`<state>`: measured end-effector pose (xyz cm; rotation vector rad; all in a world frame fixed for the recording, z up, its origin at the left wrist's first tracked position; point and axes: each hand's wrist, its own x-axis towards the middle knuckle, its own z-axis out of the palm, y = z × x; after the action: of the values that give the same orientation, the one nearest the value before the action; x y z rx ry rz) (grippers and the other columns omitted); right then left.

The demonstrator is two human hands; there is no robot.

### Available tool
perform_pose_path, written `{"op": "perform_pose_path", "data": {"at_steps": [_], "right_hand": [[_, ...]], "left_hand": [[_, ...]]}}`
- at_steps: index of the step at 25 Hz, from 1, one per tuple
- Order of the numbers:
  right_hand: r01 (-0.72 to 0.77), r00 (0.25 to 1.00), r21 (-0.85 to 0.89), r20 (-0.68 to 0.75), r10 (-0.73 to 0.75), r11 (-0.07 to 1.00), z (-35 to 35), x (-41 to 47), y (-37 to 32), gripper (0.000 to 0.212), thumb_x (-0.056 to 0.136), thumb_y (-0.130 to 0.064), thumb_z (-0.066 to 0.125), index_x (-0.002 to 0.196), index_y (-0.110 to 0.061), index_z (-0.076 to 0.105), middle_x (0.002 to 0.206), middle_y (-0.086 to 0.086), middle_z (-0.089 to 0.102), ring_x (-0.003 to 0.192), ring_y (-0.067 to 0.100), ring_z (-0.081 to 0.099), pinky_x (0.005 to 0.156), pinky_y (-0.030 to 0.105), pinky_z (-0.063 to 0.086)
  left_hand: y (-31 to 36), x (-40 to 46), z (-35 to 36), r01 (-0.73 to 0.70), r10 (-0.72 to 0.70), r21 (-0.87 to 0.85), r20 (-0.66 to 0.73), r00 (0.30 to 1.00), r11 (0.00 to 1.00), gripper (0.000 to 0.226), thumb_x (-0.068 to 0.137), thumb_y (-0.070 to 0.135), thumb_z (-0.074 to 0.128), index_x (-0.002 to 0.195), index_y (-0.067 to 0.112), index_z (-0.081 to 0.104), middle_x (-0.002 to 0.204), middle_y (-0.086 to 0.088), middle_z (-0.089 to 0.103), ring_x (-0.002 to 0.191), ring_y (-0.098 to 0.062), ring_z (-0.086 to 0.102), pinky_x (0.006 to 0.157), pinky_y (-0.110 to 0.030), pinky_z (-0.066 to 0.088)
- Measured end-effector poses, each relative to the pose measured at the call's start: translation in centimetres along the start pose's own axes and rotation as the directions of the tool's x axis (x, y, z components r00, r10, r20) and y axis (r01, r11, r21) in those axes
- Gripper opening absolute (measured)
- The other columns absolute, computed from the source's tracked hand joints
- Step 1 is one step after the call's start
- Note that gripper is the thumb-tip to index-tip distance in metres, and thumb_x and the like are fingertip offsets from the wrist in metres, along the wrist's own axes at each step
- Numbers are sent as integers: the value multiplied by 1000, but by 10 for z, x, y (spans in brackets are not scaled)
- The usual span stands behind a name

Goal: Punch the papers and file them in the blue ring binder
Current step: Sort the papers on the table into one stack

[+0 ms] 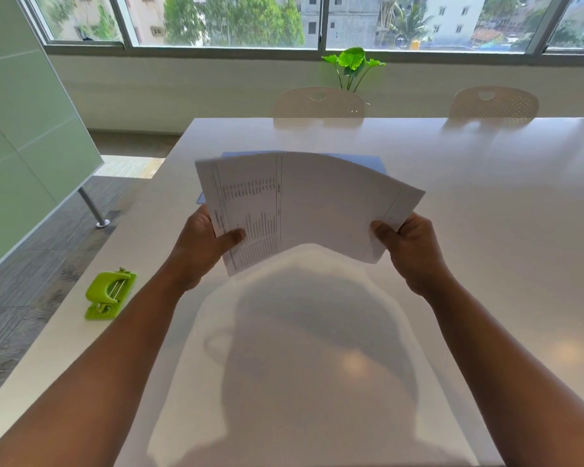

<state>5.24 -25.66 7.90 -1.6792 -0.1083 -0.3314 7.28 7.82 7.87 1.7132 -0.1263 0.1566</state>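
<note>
A stack of printed papers [317, 203] is held up above the white table [486, 230], bowed upward in the middle. My left hand [203, 244] grips its left edge with the thumb on top. My right hand [408, 244] grips its right edge the same way. Behind the papers lies the blue ring binder [371, 161], flat on the table and mostly hidden by them; only its far edge and a left corner show. A green hole punch [110, 294] sits near the table's left edge, apart from both hands.
Two white chairs [317, 102] [494, 102] stand at the table's far side, with a green plant [353, 64] under the window. A frosted glass partition [24, 136] on a metal leg stands to the left, off the table.
</note>
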Motion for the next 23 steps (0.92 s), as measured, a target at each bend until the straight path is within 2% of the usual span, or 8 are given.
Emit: {"op": "perform_pose_path", "data": {"at_steps": [3, 6, 11, 14, 16, 19, 21, 23], "right_hand": [[-47, 998, 3, 32, 47, 999, 6, -4, 12, 29, 94, -3, 64, 82, -26, 78, 84, -5, 77, 78, 16, 69, 79, 43, 56], [-86, 995, 57, 47, 84, 995, 16, -11, 17, 32, 95, -1, 64, 83, -26, 80, 85, -3, 77, 79, 17, 68, 80, 43, 55], [-78, 997, 220, 11, 77, 972, 22, -13, 10, 26, 87, 2, 65, 93, -21, 76, 86, -4, 78, 78, 17, 70, 73, 37, 59], [-155, 988, 206, 27, 152, 966, 30, -24, 27, 27, 85, 1, 64, 94, -22, 76, 91, -1, 78, 87, 26, 71, 88, 53, 58], [-195, 981, 184, 39, 191, 963, 32, -29, 37, 28, 88, 3, 63, 96, -21, 76, 95, 2, 78, 95, 34, 71, 95, 62, 53], [-183, 983, 183, 44, 178, 966, 29, -26, 36, 32, 91, 7, 61, 97, -21, 75, 93, 1, 78, 93, 32, 73, 90, 54, 58], [-183, 983, 174, 49, 177, 968, 30, -26, 35, 36, 92, 11, 58, 97, -21, 74, 90, -2, 78, 88, 24, 72, 85, 46, 59], [-200, 979, 161, 61, 193, 966, 32, -30, 40, 36, 92, 11, 58, 96, -21, 74, 91, -2, 77, 90, 24, 70, 83, 41, 58]], "left_hand": [[-15, -3, 9, 56, -57, -71, -9, 998, 996, 34, 97, 0, 61, 108, 31, 64, 106, 13, 76, 105, -19, 72, 87, -36, 59], [-21, -8, 20, 88, -91, -55, -57, 994, 995, 33, 97, -3, 60, 102, 29, 69, 100, 11, 76, 105, -23, 71, 87, -36, 58], [-8, -15, 30, -72, 65, -33, -166, 984, 997, 14, 95, 19, 71, 101, 32, 68, 102, 12, 73, 89, -10, 74, 71, -24, 61], [-20, -25, 37, -19, 11, -45, -163, 987, 999, 13, 91, 22, 76, 97, 33, 71, 94, 12, 77, 89, -16, 76, 73, -31, 63], [-28, -31, 40, 10, -18, -54, -158, 987, 999, 15, 88, 20, 79, 97, 31, 72, 89, 14, 78, 90, -16, 76, 72, -30, 63], [-28, -31, 37, -26, 14, -74, -158, 987, 997, 20, 87, 18, 79, 99, 32, 71, 92, 16, 78, 89, -11, 76, 70, -25, 62], [-31, -29, 37, -25, 10, -89, -161, 987, 996, 21, 87, 16, 80, 101, 30, 72, 98, 11, 78, 92, -15, 76, 74, -28, 62], [-35, -30, 39, 12, -25, -95, -139, 990, 995, 23, 86, 13, 80, 102, 27, 72, 99, 9, 78, 95, -17, 76, 76, -28, 62]]}}
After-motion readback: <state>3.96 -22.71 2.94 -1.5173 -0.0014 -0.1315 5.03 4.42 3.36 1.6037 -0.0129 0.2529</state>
